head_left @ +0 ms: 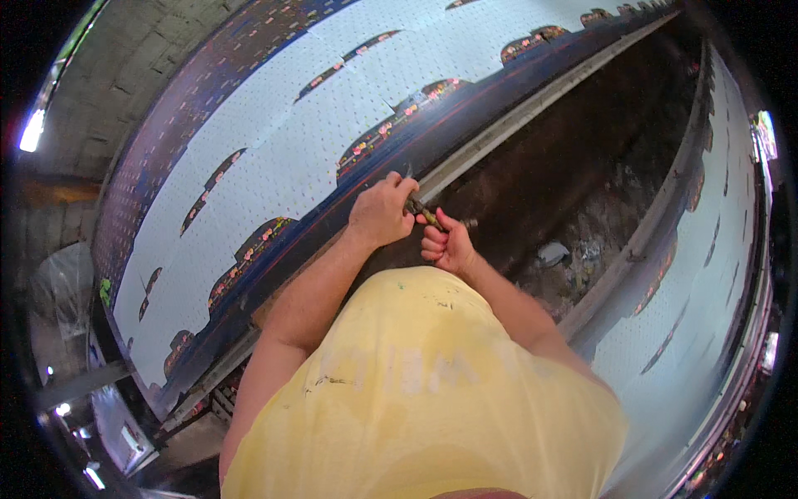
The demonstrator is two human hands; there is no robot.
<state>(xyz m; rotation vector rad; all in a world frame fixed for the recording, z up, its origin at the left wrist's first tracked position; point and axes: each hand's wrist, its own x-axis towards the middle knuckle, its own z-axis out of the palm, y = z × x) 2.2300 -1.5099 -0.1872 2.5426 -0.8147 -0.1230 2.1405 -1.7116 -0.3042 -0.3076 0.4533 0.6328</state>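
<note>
Near the middle of the view, both hands are at a small dark metal fitting (427, 214) with a yellowish part. My left hand (384, 209) is closed around its upper left end, by the near edge of a long table. A thin pointed piece shows above those fingertips. My right hand (449, 243) has its fingers curled into a fist on the lower end, thumb on top. A short dark stub (471, 223) sticks out just right of the thumb. The fingers cover much of the fitting, so its exact kind cannot be made out.
A pale blue patterned fabric (274, 158) with dark floral patches stretches along the table. Beside it runs a metal rail (515, 112). Across the dark aisle (573, 158) on the right stands a second covered table (665, 358). Scraps of litter (553, 253) lie on the floor.
</note>
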